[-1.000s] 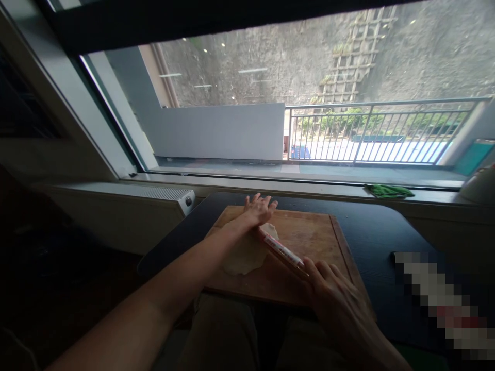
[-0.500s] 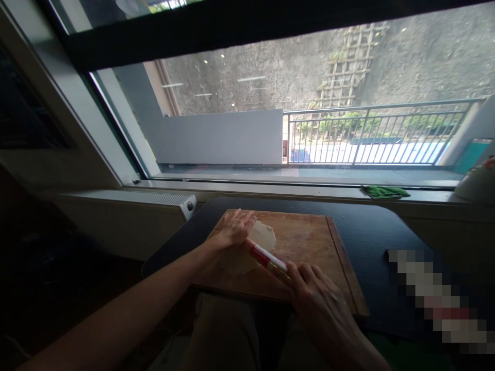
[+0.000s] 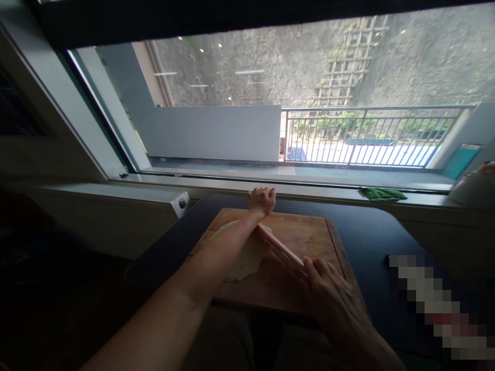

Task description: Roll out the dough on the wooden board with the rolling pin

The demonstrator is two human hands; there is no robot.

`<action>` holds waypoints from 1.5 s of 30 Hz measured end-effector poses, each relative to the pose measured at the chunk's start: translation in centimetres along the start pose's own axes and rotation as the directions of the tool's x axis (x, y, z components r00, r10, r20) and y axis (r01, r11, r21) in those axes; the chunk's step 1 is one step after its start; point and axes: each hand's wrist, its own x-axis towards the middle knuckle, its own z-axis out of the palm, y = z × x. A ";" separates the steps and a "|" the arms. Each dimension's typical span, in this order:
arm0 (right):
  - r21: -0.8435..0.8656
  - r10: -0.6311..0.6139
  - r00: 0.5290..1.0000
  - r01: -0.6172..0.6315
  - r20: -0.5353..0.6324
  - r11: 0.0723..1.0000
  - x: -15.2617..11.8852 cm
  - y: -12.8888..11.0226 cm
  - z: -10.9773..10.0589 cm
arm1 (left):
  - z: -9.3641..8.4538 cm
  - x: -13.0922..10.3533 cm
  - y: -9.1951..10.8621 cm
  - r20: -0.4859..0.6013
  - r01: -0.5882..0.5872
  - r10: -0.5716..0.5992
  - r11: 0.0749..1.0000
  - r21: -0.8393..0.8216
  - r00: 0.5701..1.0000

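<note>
A thin, pale sheet of dough (image 3: 249,263) lies on the left half of a wooden cutting board (image 3: 309,232), partly covered by my left forearm. Slanting over the dough's right edge is a rolling pin (image 3: 280,245), a slim, pinkish-red cylinder blurred by motion. My right hand (image 3: 328,283) has its fingers wrapped round the near end. At the far end, my left hand (image 3: 262,201) reaches past the board's back edge, palm down and fingers apart, slightly bent. The wrist hides where the pin's far end meets it.
The board rests on a dark table (image 3: 373,232) in front of a window. A green cloth (image 3: 382,194) lies on the sill, with a white container (image 3: 474,185) to its right. A radiator (image 3: 170,206) stands left of the table. A pixelated patch covers the right side.
My left hand has moved forward and right, from over the dough to beyond the board's back edge. The rolling pin and my right hand have shifted slightly right, exposing more dough.
</note>
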 end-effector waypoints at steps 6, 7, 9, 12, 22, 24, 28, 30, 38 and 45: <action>-0.037 0.065 0.996 -0.067 -0.057 0.997 0.0 1.5 1.2 | -2.6 0.4 -3.1 0.130 0.146 -0.132 0.984 -0.103 0.983; -0.033 0.074 0.996 -0.076 -0.054 0.997 0.0 1.7 1.3 | -3.4 -0.2 -4.3 0.175 0.132 -0.112 0.985 -0.108 0.978; -0.017 0.091 0.995 -0.091 -0.042 0.996 0.0 1.8 1.3 | -5.2 -1.4 -6.5 0.318 0.107 -0.065 0.987 -0.116 0.946; 0.004 0.114 0.993 -0.114 -0.039 0.993 0.0 1.8 1.3 | -7.4 -2.9 -8.6 0.603 0.038 0.052 0.990 -0.135 0.796; 0.023 0.116 0.982 -0.114 -0.151 0.993 -0.4 1.8 2.4 | -7.2 -1.2 -8.9 0.771 0.037 0.017 0.998 -0.053 0.637; 0.020 0.109 0.980 -0.107 -0.168 0.994 -0.4 1.9 2.6 | -7.5 -1.2 -9.1 0.770 0.087 0.002 0.994 -0.074 0.638; 0.023 0.106 0.975 -0.104 -0.195 0.994 -0.5 2.0 2.7 | -9.0 -1.9 -9.0 0.857 0.292 0.020 0.936 -0.197 0.515; 0.031 0.103 0.974 -0.099 -0.203 0.995 -0.4 2.0 2.7 | -9.7 -2.3 -8.6 0.833 0.386 0.061 0.866 -0.318 0.550; 0.111 0.112 0.963 -0.087 -0.245 0.990 -0.8 2.9 2.7 | -10.2 -6.4 -12.5 0.588 0.351 -0.234 0.932 -0.093 0.775; 0.230 -0.166 0.953 0.226 -0.253 0.946 -1.3 0.0 3.3 | -12.0 -6.6 -11.5 0.169 -0.034 0.018 0.995 0.091 0.985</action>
